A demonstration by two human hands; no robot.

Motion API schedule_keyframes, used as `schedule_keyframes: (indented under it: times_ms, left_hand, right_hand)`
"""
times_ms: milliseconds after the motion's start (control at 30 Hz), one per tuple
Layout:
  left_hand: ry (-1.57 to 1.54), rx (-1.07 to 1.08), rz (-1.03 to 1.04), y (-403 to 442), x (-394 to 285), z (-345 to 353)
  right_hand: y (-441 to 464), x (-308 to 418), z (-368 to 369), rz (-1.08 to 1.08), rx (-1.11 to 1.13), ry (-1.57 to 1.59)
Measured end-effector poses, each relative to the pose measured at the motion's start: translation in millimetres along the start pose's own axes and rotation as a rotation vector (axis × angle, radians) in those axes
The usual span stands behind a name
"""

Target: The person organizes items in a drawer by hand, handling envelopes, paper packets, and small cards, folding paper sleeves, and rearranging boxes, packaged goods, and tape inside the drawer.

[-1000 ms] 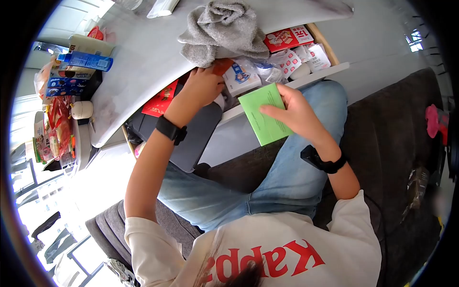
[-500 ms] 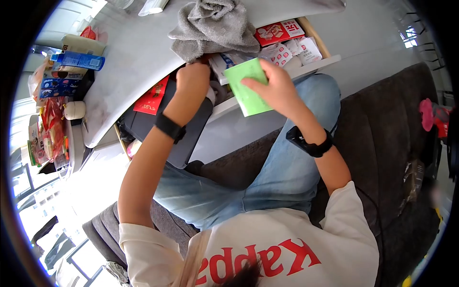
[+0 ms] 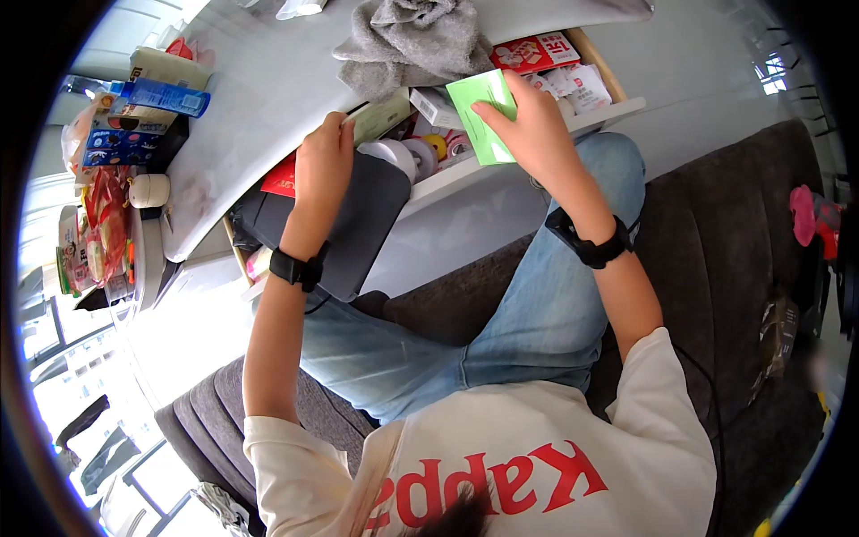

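In my right hand (image 3: pixel 537 125) is a thin green booklet (image 3: pixel 483 116), pinched with the thumb on its face, above the open drawer (image 3: pixel 501 168). Closed fingers of my left hand (image 3: pixel 324 161) meet the end of a long pale green box (image 3: pixel 381 116) in the drawer's middle part. Beside that box lies a small white box (image 3: pixel 437 107). Rolls of tape (image 3: pixel 420 154) sit just in front. A dark grey flat case (image 3: pixel 367 201) and a red envelope (image 3: pixel 280 176) are below my left hand, which partly covers the envelope.
A grey towel (image 3: pixel 412 45) lies on the white tabletop (image 3: pixel 259 80) and hangs by the drawer. Red packaging (image 3: pixel 535 54) and white sachets (image 3: pixel 586 89) fill the drawer's right end. At left stand a blue bottle (image 3: pixel 165 97) and snack packs (image 3: pixel 107 215). Behind is a dark sofa (image 3: pixel 716 242).
My left hand has come up out of the drawer, and the pale green box now shows at its fingers. My right hand has moved the booklet slightly up, uncovering the tape rolls.
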State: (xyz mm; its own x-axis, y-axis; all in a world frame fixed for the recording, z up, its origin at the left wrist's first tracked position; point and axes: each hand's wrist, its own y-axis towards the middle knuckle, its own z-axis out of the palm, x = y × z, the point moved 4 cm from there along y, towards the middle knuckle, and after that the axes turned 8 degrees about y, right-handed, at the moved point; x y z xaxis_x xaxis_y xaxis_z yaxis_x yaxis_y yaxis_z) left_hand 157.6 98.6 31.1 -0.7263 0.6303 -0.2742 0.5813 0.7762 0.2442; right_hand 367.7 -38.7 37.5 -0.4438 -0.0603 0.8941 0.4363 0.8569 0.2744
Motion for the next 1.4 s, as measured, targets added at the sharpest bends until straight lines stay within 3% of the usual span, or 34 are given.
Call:
schedule_keyframes:
  times_ms: [133,233,367,467,567,633,733,833,867,1067,1133,1400]
  left_hand:
    - [0.146,-0.106,0.079,-2.3,-10.0,-3.2]
    - [0.269,-0.174,0.157,-7.3,-16.9,-8.5]
    - [0.334,-0.210,0.237,-8.9,-16.9,-9.4]
    - [0.297,-0.212,0.208,-19.3,-17.6,-21.0]
    - [0.215,-0.230,0.161,-32.3,-24.9,-47.9]
    - [0.180,-0.280,0.180,-41.9,-30.4,-66.6]
    - [0.097,-0.204,0.080,-53.7,-35.5,-86.3]
    - [-0.143,-0.052,-0.030,-55.2,-47.0,-86.9]
    - [-0.233,-0.002,-0.044,-53.1,-53.8,-83.5]
    - [-0.619,0.236,-0.031,-12.4,-116.5,-28.6]
    - [-0.787,0.284,-0.036,2.7,-131.9,-6.1]
    - [-0.893,0.487,-0.114,16.5,-125.6,33.3]
  right_hand:
    - [4.1,18.8,12.3,-0.164,-0.017,-0.220]
    - [3.2,26.4,29.5,-0.512,-0.108,-0.253]
    - [-3.1,8.7,55.4,-0.503,0.119,-0.431]
    - [-7.3,-10.6,77.3,-0.324,0.299,-0.540]
    - [-0.2,-28.1,102.1,-0.309,0.343,-0.365]
    - [3.2,-33.3,100.1,-0.420,0.303,-0.299]
    - [4.3,-10.7,71.2,-0.435,0.225,-0.124]
    - [9.4,-8.9,24.8,-0.010,0.242,0.059]
    - [11.3,-20.9,11.2,-0.014,0.118,0.027]
    - [38.1,-87.3,-29.0,-0.393,-0.143,-0.640]
    - [40.4,-97.3,-31.2,-0.411,-0.070,-0.676]
    - [46.4,-96.7,-48.8,-0.337,0.002,-0.688]
